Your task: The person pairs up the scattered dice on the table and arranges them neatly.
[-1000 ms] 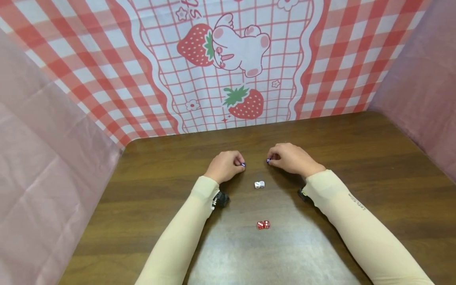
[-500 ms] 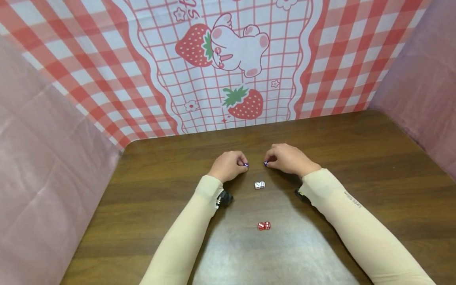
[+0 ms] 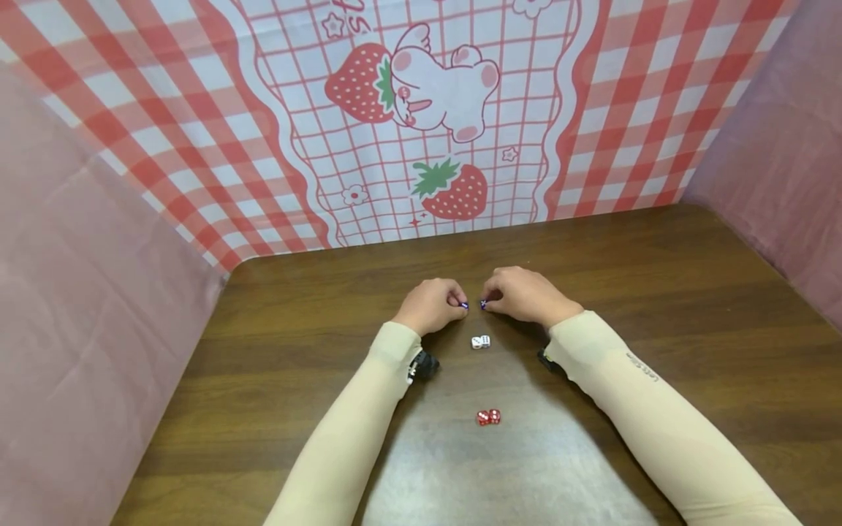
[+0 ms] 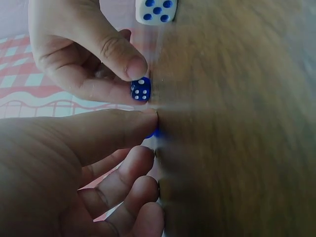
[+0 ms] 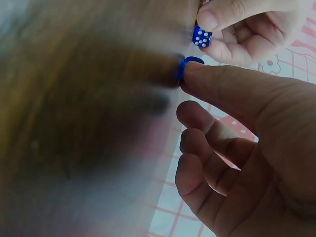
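My left hand (image 3: 430, 305) pinches a blue die (image 3: 464, 305) between thumb and fingertip at the tabletop. Facing it, my right hand (image 3: 526, 294) pinches a second blue die (image 3: 483, 304) with white pips. A narrow gap parts the two blue dice in the head view. In the left wrist view the right hand's blue die (image 4: 141, 89) shows clearly, while the left thumb mostly covers its own. The left hand's blue die (image 5: 202, 37) shows its pips in the right wrist view. Just nearer than the hands, two white dice (image 3: 481, 342) sit side by side.
Two red dice (image 3: 489, 417) lie side by side on the brown wooden table (image 3: 263, 380), closer to the person. A checked strawberry cloth (image 3: 454, 190) hangs behind the table's far edge, and pink cloth (image 3: 85, 307) flanks both sides.
Both hands have slid toward each other with their blue dice, the left one rightward and the right one leftward, narrowing the gap. The white and red dice stay where they were.
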The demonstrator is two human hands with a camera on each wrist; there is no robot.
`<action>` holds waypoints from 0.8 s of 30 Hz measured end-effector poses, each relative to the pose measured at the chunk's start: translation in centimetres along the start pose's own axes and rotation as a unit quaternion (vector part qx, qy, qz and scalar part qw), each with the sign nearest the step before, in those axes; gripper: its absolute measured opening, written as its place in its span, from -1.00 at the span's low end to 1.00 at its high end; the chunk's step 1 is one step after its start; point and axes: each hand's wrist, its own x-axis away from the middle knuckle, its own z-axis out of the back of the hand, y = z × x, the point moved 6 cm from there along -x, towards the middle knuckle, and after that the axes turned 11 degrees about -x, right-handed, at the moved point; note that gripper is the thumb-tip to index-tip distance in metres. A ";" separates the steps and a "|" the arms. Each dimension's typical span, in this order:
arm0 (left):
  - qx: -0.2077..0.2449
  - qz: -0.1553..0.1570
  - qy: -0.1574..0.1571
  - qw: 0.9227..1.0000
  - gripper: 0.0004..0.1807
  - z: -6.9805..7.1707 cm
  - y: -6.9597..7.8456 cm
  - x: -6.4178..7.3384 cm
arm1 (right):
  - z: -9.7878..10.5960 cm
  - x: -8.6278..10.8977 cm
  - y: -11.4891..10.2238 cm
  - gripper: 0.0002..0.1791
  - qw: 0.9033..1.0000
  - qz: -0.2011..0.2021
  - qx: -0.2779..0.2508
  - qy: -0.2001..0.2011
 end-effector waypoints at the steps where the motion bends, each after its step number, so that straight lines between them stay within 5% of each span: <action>1: 0.001 -0.001 -0.001 1.000 -0.91 0.0 0.1 0.0 | 0.0 0.0 -0.1 -0.93 1.000 -0.001 -0.001 0.000; 24: 0.004 0.002 0.002 1.000 -0.86 -0.7 0.9 -0.4 | -0.4 -0.3 -0.6 -0.93 1.000 0.004 -0.004 -0.010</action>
